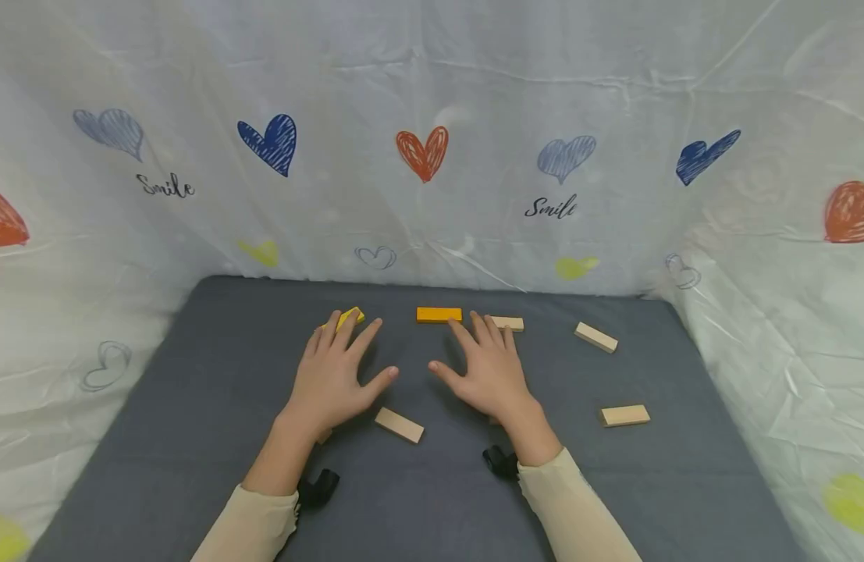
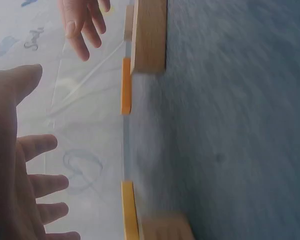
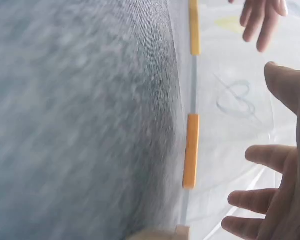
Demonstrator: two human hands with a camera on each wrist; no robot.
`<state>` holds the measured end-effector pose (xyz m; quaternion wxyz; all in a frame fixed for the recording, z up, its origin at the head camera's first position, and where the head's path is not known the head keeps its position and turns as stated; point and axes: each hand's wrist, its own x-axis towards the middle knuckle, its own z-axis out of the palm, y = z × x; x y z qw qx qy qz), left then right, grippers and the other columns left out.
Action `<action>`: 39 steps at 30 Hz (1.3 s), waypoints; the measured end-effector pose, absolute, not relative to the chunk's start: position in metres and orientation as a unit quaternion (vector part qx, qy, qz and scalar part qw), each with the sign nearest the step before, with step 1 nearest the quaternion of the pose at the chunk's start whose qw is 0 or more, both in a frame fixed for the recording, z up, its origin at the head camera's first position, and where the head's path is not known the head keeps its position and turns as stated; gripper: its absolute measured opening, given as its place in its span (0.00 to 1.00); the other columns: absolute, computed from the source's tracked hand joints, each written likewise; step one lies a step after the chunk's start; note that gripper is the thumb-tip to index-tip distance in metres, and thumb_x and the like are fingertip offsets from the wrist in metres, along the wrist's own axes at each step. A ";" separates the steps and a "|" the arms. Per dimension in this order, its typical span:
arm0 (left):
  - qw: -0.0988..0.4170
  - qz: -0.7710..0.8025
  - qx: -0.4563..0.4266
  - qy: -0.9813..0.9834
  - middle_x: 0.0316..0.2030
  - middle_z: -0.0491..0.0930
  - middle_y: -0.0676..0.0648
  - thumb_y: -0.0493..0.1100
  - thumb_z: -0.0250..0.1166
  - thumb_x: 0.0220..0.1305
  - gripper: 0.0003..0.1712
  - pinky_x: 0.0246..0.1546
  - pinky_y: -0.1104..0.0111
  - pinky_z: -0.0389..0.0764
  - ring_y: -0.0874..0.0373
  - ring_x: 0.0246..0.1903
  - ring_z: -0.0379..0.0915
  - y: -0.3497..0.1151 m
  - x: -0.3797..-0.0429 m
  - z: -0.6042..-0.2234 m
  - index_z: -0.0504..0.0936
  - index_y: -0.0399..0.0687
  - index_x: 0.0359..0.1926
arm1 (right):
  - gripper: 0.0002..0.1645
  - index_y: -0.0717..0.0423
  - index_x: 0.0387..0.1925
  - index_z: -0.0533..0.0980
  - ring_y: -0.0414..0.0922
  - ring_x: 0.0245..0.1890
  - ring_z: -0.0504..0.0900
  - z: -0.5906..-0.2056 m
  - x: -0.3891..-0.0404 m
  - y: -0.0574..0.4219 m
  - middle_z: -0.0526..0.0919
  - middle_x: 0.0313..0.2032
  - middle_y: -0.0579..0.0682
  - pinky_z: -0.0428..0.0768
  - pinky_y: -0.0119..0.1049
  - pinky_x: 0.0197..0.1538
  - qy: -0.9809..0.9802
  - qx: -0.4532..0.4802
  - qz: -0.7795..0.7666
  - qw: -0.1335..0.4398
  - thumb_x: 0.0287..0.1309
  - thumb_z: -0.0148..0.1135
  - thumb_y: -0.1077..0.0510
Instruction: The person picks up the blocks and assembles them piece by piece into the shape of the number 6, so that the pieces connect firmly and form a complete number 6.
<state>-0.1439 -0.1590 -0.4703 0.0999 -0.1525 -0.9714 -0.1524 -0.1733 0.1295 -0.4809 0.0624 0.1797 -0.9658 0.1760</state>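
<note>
This looks like a small screened-off tabletop space, set up for recording, rather than a working kitchen or workshop; what kind of building holds it cannot be told. A white, slightly glossy, creased sheet point(image 1: 488, 101) hangs behind and along both sides, printed with scribbled dark blue hearts point(image 1: 268, 144), orange-red hearts point(image 1: 422, 154), pale yellow hearts point(image 1: 576, 268) and black cursive "Smile" lettering point(image 1: 166, 186). It frames a flat, dark grey, fabric-like tabletop point(image 1: 432, 507). Small black curved wrist-worn devices point(image 1: 319, 489) at the cuffs also suggest a recording set-up.
</note>
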 end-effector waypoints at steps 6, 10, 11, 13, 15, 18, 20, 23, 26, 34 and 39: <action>0.101 -0.158 -0.131 -0.973 0.83 0.57 0.34 0.72 0.66 0.71 0.50 0.77 0.30 0.56 0.30 0.83 0.47 -0.193 -0.122 -0.474 0.67 0.54 0.84 | 0.54 0.46 0.84 0.65 0.65 0.83 0.56 -0.470 -0.183 0.107 0.60 0.83 0.62 0.50 0.69 0.83 -0.959 0.200 0.200 0.032 0.71 0.57 0.20; 0.082 -0.186 -0.115 -0.972 0.82 0.59 0.32 0.68 0.70 0.71 0.51 0.74 0.29 0.61 0.28 0.79 0.56 -0.213 -0.106 -0.476 0.64 0.53 0.85 | 0.51 0.47 0.83 0.67 0.65 0.81 0.61 -0.463 -0.193 0.096 0.65 0.81 0.62 0.55 0.67 0.82 -0.953 0.205 0.222 0.023 0.72 0.57 0.23; 0.073 -0.197 -0.113 -0.971 0.82 0.60 0.32 0.67 0.70 0.71 0.52 0.73 0.29 0.62 0.28 0.78 0.57 -0.217 -0.103 -0.477 0.62 0.54 0.86 | 0.51 0.47 0.83 0.67 0.64 0.81 0.64 -0.462 -0.196 0.093 0.66 0.80 0.61 0.58 0.67 0.81 -0.951 0.207 0.227 0.022 0.73 0.57 0.23; 0.060 -0.214 -0.106 -0.969 0.81 0.61 0.33 0.68 0.72 0.70 0.55 0.71 0.28 0.65 0.28 0.77 0.59 -0.223 -0.095 -0.478 0.59 0.54 0.87 | 0.50 0.49 0.82 0.68 0.62 0.78 0.69 -0.462 -0.202 0.088 0.70 0.78 0.59 0.66 0.64 0.79 -0.947 0.216 0.235 0.021 0.73 0.58 0.24; 0.047 -0.227 -0.097 -0.968 0.81 0.62 0.33 0.69 0.73 0.68 0.59 0.68 0.27 0.68 0.29 0.77 0.61 -0.226 -0.087 -0.480 0.57 0.53 0.88 | 0.50 0.50 0.82 0.69 0.59 0.75 0.73 -0.461 -0.206 0.082 0.73 0.76 0.57 0.72 0.61 0.76 -0.945 0.223 0.237 0.020 0.73 0.58 0.24; 0.035 -0.241 -0.085 -0.966 0.80 0.63 0.33 0.68 0.76 0.65 0.61 0.65 0.28 0.72 0.30 0.76 0.63 -0.228 -0.077 -0.483 0.58 0.51 0.87 | 0.49 0.50 0.81 0.69 0.56 0.73 0.77 -0.460 -0.211 0.071 0.76 0.75 0.53 0.77 0.58 0.72 -0.944 0.229 0.238 0.017 0.74 0.58 0.24; 0.027 -0.252 -0.076 -0.965 0.79 0.64 0.34 0.68 0.77 0.65 0.60 0.64 0.29 0.74 0.30 0.75 0.64 -0.229 -0.073 -0.484 0.60 0.50 0.86 | 0.48 0.49 0.81 0.69 0.55 0.73 0.77 -0.458 -0.214 0.062 0.76 0.75 0.53 0.78 0.58 0.71 -0.943 0.234 0.237 0.013 0.74 0.59 0.25; 0.020 -0.268 -0.063 -0.961 0.78 0.65 0.35 0.68 0.78 0.64 0.58 0.64 0.30 0.75 0.31 0.74 0.66 -0.231 -0.068 -0.487 0.63 0.47 0.84 | 0.47 0.50 0.81 0.69 0.55 0.74 0.76 -0.455 -0.217 0.048 0.76 0.75 0.52 0.77 0.56 0.72 -0.940 0.248 0.236 0.008 0.75 0.60 0.27; 0.020 -0.274 -0.054 -0.960 0.76 0.67 0.35 0.69 0.79 0.62 0.57 0.65 0.31 0.74 0.32 0.73 0.67 -0.234 -0.065 -0.488 0.67 0.45 0.81 | 0.47 0.50 0.82 0.68 0.54 0.75 0.74 -0.451 -0.221 0.032 0.74 0.76 0.53 0.75 0.55 0.74 -0.937 0.264 0.227 0.006 0.75 0.60 0.28; 0.051 -0.257 -0.054 -0.964 0.63 0.78 0.38 0.63 0.87 0.53 0.51 0.59 0.39 0.81 0.38 0.62 0.75 -0.242 -0.056 -0.494 0.78 0.41 0.68 | 0.48 0.47 0.83 0.66 0.56 0.75 0.73 -0.448 -0.227 -0.008 0.71 0.78 0.53 0.77 0.60 0.72 -0.926 0.263 0.272 -0.023 0.74 0.62 0.28; 0.080 -0.243 -0.072 -0.964 0.54 0.80 0.44 0.62 0.88 0.51 0.44 0.53 0.47 0.83 0.47 0.52 0.77 -0.246 -0.054 -0.499 0.82 0.44 0.61 | 0.49 0.47 0.84 0.65 0.55 0.77 0.71 -0.451 -0.227 -0.026 0.69 0.80 0.52 0.76 0.58 0.73 -0.922 0.229 0.310 -0.048 0.73 0.63 0.28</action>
